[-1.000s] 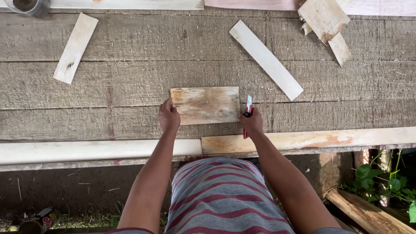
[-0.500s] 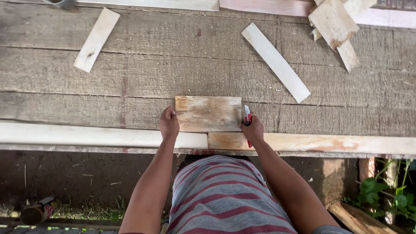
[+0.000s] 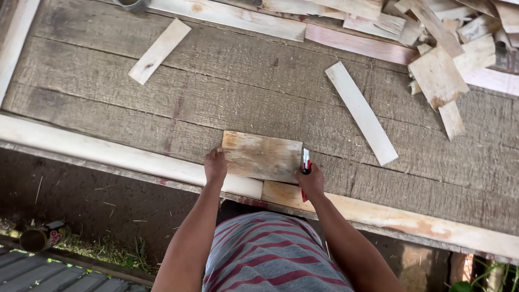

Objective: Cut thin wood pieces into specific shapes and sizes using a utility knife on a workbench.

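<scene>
A small rectangular wooden board (image 3: 263,156) lies flat on a rough plank workbench (image 3: 227,92), near its front edge. My left hand (image 3: 215,165) presses on the board's left end. My right hand (image 3: 310,181) is closed around a red and white cutter (image 3: 305,162), held upright against the board's right end. A pale wooden strip (image 3: 130,157) runs along the bench front, just below the board.
Two loose pale slats lie on the bench, one at far left (image 3: 159,51), one at right (image 3: 361,111). A heap of wood offcuts (image 3: 448,48) fills the far right corner. Long boards (image 3: 238,16) lie along the back. A can (image 3: 40,236) sits on the ground lower left.
The view has shifted and tilted, so the bench now slants. Both hands stay on the board's ends, with the cutter still at its right end.
</scene>
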